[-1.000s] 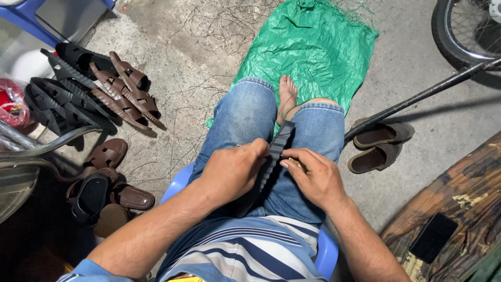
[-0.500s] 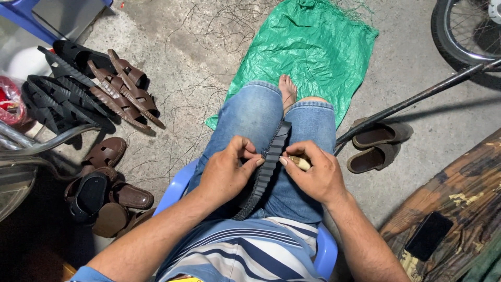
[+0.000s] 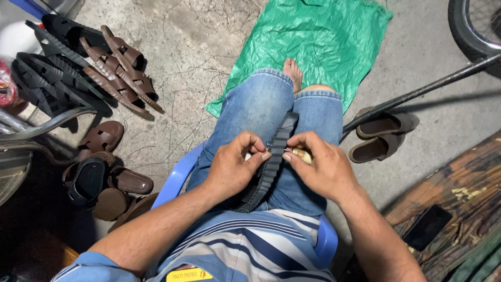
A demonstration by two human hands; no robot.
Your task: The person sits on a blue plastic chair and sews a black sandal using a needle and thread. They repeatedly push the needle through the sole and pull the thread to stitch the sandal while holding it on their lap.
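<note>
A long black ribbed sandal sole (image 3: 272,160) lies along my lap, over blue jeans. My left hand (image 3: 234,166) pinches its left edge with thumb and fingertips. From the other side my right hand (image 3: 319,166) grips the sole's right edge; a small pale wooden-looking handle (image 3: 301,155) shows under its fingers. The fingertips of both hands almost meet across the sole. I sit on a blue plastic chair (image 3: 175,180).
A green plastic sheet (image 3: 318,39) lies on the concrete under my bare foot. Brown and black sandals and soles (image 3: 94,68) are piled at left. A pair of brown slippers (image 3: 381,137) and a dark metal rod (image 3: 417,94) are at right. A phone (image 3: 427,227) rests on wood.
Both hands have slid a little along the sole and closed in on one spot near its middle. The view has shifted slightly.
</note>
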